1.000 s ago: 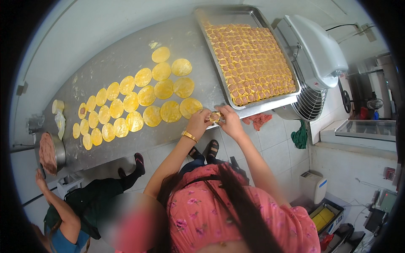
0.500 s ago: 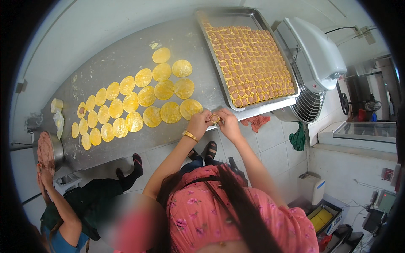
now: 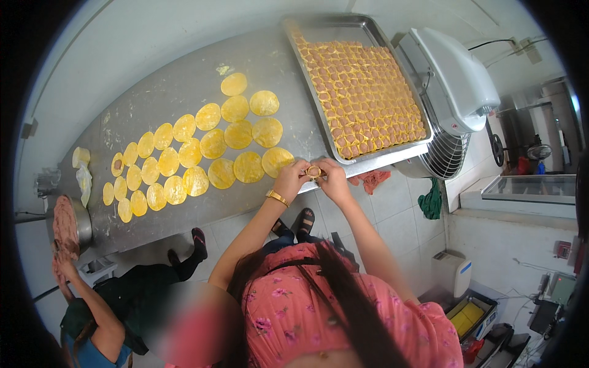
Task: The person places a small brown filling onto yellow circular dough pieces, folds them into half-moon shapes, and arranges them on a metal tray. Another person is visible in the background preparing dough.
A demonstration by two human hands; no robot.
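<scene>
Co-worker's hand (image 3: 61, 265) lifted toward pink filling (image 3: 63, 226); yellow wrapper (image 3: 314, 172) more folded.

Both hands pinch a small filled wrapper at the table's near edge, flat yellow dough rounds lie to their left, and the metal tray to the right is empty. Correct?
Not quite. The head view shows the metal tray almost full of rows of folded yellow pieces, not empty. The rest holds: left hand and right hand pinch the small filled wrapper, with the flat dough rounds to their left.

steel table (image 3: 184, 80) | white mixer (image 3: 454, 80) | co-worker's hand (image 3: 61, 264) at meat bowl (image 3: 83, 224) | green cloth (image 3: 431, 201)
</scene>
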